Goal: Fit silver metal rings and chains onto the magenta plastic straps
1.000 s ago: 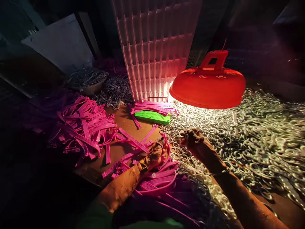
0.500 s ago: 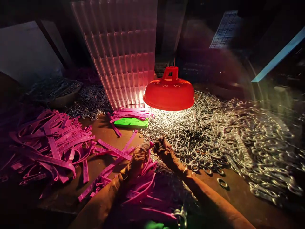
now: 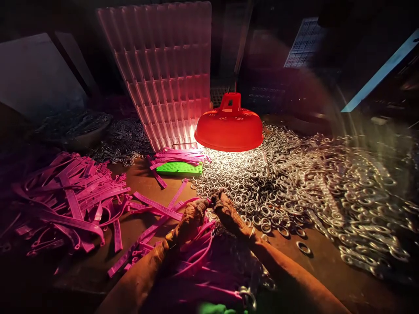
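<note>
L hand [image 3: 191, 216] & R hand [image 3: 225, 209] meeting under the red lamp [image 3: 229, 128] — both pinching end of a pink plastic strap [image 3: 196, 201], prob. working a metal ring [image 3: 209, 213] on; ring itself hidden. Best keeping the strap tip steady, fingers close.

Straps [image 3: 65, 196] lie heaped on the bench [image 3: 144, 218] at left, rings [image 3: 310, 183] spread right, a lamp [image 3: 229, 128] hangs between, a tray [image 3: 163, 74] leans behind.
</note>
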A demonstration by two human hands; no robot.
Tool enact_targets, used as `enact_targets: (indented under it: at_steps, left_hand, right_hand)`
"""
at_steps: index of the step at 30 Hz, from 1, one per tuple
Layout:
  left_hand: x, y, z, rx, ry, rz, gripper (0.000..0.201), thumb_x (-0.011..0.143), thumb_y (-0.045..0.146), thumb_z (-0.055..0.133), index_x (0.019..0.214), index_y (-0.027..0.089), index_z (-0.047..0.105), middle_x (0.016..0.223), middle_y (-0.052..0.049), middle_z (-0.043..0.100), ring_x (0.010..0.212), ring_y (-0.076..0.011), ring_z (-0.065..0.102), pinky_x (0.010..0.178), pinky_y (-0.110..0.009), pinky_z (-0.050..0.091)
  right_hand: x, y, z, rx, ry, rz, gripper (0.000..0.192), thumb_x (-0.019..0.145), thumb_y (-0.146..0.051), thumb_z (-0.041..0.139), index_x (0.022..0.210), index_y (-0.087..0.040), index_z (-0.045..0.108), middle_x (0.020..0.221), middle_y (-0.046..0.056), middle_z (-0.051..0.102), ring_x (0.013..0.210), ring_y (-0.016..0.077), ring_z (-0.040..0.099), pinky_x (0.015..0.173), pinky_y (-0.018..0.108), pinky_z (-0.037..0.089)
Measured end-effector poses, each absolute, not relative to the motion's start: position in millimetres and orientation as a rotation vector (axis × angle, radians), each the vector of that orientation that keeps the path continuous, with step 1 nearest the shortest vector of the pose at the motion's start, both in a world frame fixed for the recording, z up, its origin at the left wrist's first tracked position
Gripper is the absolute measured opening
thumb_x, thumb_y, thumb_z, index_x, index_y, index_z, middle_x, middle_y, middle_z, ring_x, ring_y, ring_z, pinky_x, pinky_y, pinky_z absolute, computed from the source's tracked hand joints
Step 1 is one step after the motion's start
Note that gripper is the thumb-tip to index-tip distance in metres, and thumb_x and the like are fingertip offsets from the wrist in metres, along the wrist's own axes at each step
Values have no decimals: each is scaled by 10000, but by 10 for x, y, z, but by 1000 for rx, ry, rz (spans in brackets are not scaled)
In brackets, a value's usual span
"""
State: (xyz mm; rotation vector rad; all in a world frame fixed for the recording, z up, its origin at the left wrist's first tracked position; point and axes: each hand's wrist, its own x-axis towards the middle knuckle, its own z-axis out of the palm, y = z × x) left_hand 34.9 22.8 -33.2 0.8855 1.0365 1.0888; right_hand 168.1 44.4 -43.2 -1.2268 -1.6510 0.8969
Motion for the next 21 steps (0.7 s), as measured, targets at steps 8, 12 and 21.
enact_targets:
  at_steps: [8, 12, 21]
  left_hand:
    - [305, 306, -387, 1068, 1061, 1085, 318, 733, 490, 632, 700, 183, 556, 619, -5, 520, 600, -125, 472, 561, -255, 407]
    - [218, 335, -231, 998, 1117, 898, 404, 713, 567, 615, 667, 178, 518, 468, 56, 401, 404, -72, 319, 394, -226, 237]
    - [8, 61, 422, 1221, 939, 389, 377, 696, 496, 690, 623, 132, 627, 464, 46, 421, 443, -69, 331, 436, -232, 218]
  right_hand:
    - [1649, 656, -436, -1294, -1735, 938, 189, 868, -313, 345, 714, -212, 391, 651, -4, 463, 594, 128, 390, 529, 264, 354]
    - [1670, 602, -247, -1137, -1876, 971, 264, 906, -376, 351, 756, -190, 462, 720, 21, 521, 644, 133, 465, 605, 275, 427]
    - [2096, -448, -6, -1089, -2213, 956, 353, 943, -404, 479, 1207, -170, 492, 628, -3, 569, 480, 94, 445, 437, 199, 325]
